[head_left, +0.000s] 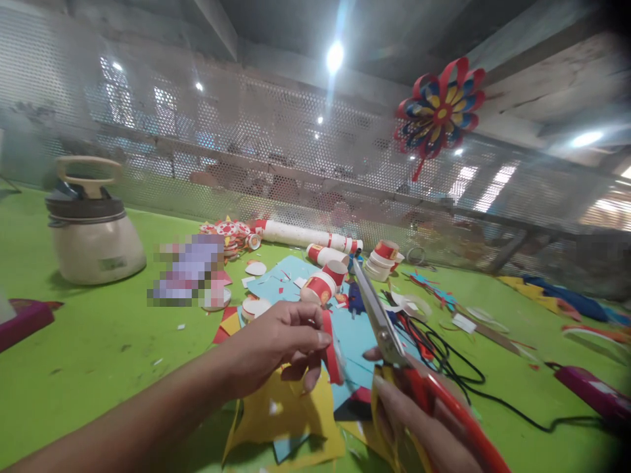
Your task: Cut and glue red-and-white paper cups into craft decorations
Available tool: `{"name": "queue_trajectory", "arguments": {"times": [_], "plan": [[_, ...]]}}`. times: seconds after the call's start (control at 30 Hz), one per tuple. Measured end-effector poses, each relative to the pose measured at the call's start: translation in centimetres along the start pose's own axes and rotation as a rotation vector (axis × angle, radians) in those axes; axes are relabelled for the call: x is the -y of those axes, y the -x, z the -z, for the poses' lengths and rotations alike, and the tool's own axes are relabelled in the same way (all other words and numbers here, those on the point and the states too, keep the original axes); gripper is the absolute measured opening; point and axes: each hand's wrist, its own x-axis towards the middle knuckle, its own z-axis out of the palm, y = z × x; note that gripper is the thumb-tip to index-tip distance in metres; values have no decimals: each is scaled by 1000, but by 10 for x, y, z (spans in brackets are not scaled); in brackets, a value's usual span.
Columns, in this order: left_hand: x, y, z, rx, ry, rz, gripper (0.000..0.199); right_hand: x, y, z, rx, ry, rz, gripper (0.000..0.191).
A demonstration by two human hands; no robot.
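My left hand (276, 345) is closed, with thumb and fingers pinching a narrow red strip (333, 351) that has a pale edge. In my right hand (409, 410) is a pair of red-handled scissors (374, 305), its blades together and pointing up and away from me. A yellow piece also shows at the right fingers; whether they hold it or it lies behind them I cannot tell. The strip and the blades are apart. Beneath both hands lie yellow sheets (280, 420) and a light blue sheet (352, 341).
Red-and-white paper cups (318, 288) and a long white tube (305, 233) lie ahead. A jug with a handle (96, 243) stands left. Black cords (458, 368) run right to a purple power strip (594, 387). A flower-shaped pinwheel (441, 113) hangs overhead before a perforated screen.
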Motion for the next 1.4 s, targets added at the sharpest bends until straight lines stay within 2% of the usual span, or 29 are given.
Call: {"name": "queue_trajectory", "arguments": {"times": [0.03,0.07,0.2,0.33,0.43,0.67,0.83,1.07,1.27,1.4], "plan": [[0,0,0,7,-27,26,12,3,-4,1,20,-56,-72,35],[1,0,0,18,-49,43,13,6,-8,2,28,-89,-61,34],[3,1,-1,91,-104,60,13,22,-31,4,158,-40,242,27],[1,2,-3,116,-180,97,13,33,-49,-4,297,-21,328,23],[0,1,-4,105,-252,128,12,35,-54,-13,296,9,359,26],[9,-6,-2,52,-251,120,20,26,-54,-20,194,-83,314,25],[12,-6,-4,78,-211,118,16,11,-60,-18,116,-223,222,23],[16,-8,-6,66,-20,136,15,1,-64,-21,163,-467,78,17],[20,-8,-7,130,43,123,21,5,-60,-24,168,-580,78,26],[23,-8,-9,119,87,150,23,6,-59,-25,223,-624,88,34]]}}
